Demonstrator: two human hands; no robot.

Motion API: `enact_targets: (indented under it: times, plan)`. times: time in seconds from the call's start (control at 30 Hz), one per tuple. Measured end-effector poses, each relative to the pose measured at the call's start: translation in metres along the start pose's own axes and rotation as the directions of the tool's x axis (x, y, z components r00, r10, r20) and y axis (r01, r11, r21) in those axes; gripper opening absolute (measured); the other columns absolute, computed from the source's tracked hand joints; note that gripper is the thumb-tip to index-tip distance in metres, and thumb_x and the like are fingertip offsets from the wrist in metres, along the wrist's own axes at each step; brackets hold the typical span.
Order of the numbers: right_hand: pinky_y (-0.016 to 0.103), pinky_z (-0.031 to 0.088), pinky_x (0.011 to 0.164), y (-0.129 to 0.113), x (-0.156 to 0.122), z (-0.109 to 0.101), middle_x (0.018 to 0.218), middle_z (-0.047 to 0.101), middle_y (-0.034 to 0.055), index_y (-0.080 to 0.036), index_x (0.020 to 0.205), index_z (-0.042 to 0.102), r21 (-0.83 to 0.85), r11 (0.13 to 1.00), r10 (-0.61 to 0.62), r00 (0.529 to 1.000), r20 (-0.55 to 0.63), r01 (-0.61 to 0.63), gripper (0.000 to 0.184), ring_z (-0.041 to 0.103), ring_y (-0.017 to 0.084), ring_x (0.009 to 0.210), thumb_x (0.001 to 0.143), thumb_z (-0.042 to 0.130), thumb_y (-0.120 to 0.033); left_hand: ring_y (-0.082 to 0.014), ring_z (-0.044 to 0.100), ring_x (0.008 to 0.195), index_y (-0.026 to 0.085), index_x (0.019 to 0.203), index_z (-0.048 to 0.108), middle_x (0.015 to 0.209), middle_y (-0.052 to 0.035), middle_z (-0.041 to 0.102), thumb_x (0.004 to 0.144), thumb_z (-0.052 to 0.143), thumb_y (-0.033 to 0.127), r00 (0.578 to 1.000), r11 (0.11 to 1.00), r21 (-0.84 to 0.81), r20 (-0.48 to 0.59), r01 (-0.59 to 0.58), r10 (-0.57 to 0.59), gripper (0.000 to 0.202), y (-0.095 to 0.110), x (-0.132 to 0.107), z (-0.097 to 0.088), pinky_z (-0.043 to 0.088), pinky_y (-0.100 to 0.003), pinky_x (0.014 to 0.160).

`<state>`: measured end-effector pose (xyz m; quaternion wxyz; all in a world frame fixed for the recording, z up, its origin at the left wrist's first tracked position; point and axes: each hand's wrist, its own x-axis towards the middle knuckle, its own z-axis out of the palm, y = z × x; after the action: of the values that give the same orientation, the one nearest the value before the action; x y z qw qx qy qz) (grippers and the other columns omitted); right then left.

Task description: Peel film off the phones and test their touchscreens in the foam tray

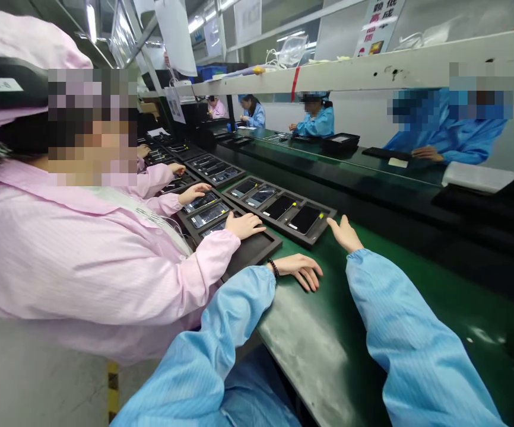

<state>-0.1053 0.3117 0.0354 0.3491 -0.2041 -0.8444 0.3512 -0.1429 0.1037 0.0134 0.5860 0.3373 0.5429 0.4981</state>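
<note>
My left hand (300, 270), with a dark beaded bracelet at its wrist, is over the green tabletop (317, 338), fingers stretched and holding nothing. My right hand (345, 233) reaches to the right end of a dark tray (313, 239), its thumb and fingers apart. Whether its fingertips touch the tray's corner I cannot tell. Several phone-like panels lie in the tray's compartments, among them a black-screened panel (305, 219) with a yellow tab at the near end. Left of it, a second dark tray (254, 252) holds more panels, with a co-worker's hand (244, 225) over it.
A co-worker in a pink smock (150, 261) sits close on my left. More trays (216, 168) line the bench farther off. A dark belt-like strip (399, 222) runs along the bench. Across it, people in blue smocks (317, 123) sit under a white shelf beam (350, 77).
</note>
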Motion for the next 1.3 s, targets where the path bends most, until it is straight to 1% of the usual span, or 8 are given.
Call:
enact_targets:
  times: [0.17,0.33,0.53,0.6,0.77,0.9,1.17,1.3]
  plan:
    - [0.052,0.049,0.106,0.016,-0.106,-0.031,0.122,0.067,0.0133,-0.021,0.114,0.063,0.055,0.976,0.202,0.971,0.129,-0.210,0.047,0.064,0.028,0.118,0.087,0.057,-0.059,-0.0187,0.072,0.075,0.012,0.095,0.068,0.078,-0.0045,0.070,0.100,0.053,0.037,0.998,0.998,0.055,-0.070,0.007,-0.003,0.029,0.006,-0.007,0.006,0.062,-0.039,0.073]
    - [0.046,0.054,0.103,-0.020,-0.266,-0.114,0.124,0.069,0.0117,-0.023,0.118,0.065,0.077,0.948,0.302,0.948,0.104,-0.310,0.051,0.066,0.026,0.118,0.087,0.054,-0.062,-0.0105,0.063,0.067,0.011,0.101,0.064,0.082,-0.0016,0.065,0.100,0.057,0.042,0.991,0.974,0.223,-0.118,-0.035,0.063,0.032,0.003,-0.003,0.021,0.057,-0.025,0.063]
    - [0.045,0.051,0.104,-0.120,-0.424,-0.191,0.116,0.072,0.0121,-0.024,0.113,0.071,0.198,0.843,0.474,0.864,0.168,-0.501,0.039,0.067,0.025,0.113,0.098,0.048,-0.052,-0.0185,0.065,0.076,0.016,0.101,0.068,0.080,-0.0064,0.069,0.089,0.062,0.056,0.925,0.846,0.374,0.148,-0.380,0.350,0.042,0.028,0.020,0.119,0.056,-0.029,0.069]
    - [0.044,0.052,0.101,-0.145,-0.457,-0.202,0.111,0.074,0.0103,-0.024,0.110,0.071,0.199,0.832,0.519,0.854,0.050,-0.517,0.037,0.068,0.025,0.109,0.098,0.048,-0.051,-0.0218,0.066,0.097,0.020,0.113,0.068,0.101,-0.0080,0.071,0.090,0.062,0.053,0.840,0.768,0.348,0.306,-0.537,0.449,0.041,0.053,0.023,0.177,0.055,-0.034,0.092]
    - [0.037,0.053,0.095,-0.194,-0.505,-0.221,0.108,0.074,0.0069,-0.026,0.108,0.070,0.169,0.896,0.441,0.863,-0.247,-0.410,0.026,0.069,0.021,0.103,0.097,0.053,-0.042,-0.0278,0.043,0.141,0.014,0.142,0.048,0.147,-0.0155,0.048,0.094,0.054,0.041,0.196,0.122,0.158,0.637,-0.980,0.745,0.055,0.126,0.021,0.344,0.035,-0.044,0.120]
    - [0.034,0.054,0.089,-0.223,-0.517,-0.224,0.100,0.077,0.0060,-0.024,0.103,0.073,0.172,0.950,0.309,0.876,-0.372,-0.262,0.022,0.070,0.018,0.094,0.097,0.054,-0.032,-0.0319,0.023,0.152,0.012,0.147,0.038,0.156,-0.0160,0.036,0.089,0.055,0.043,-0.095,-0.151,0.006,0.753,-0.989,0.651,0.068,0.152,0.019,0.432,0.011,-0.051,0.127]
    - [0.028,0.053,0.085,-0.228,-0.534,-0.224,0.091,0.079,0.0071,-0.017,0.092,0.078,0.068,0.982,0.181,0.764,-0.619,-0.177,0.022,0.071,0.014,0.087,0.095,0.056,-0.019,-0.0308,0.044,0.132,0.013,0.139,0.039,0.134,-0.0152,0.049,0.078,0.054,0.038,-0.208,-0.456,0.081,0.810,-0.886,0.549,0.067,0.146,0.007,0.448,0.025,-0.056,0.123]
    - [0.028,0.054,0.085,-0.233,-0.539,-0.222,0.091,0.079,0.0066,-0.017,0.093,0.078,0.064,0.984,0.170,0.760,-0.627,-0.167,0.022,0.071,0.014,0.087,0.096,0.056,-0.022,-0.0329,0.047,0.125,0.004,0.137,0.041,0.127,-0.0187,0.050,0.081,0.054,0.031,-0.181,-0.559,0.183,0.827,-0.809,0.532,0.063,0.144,-0.009,0.455,0.033,-0.057,0.117]
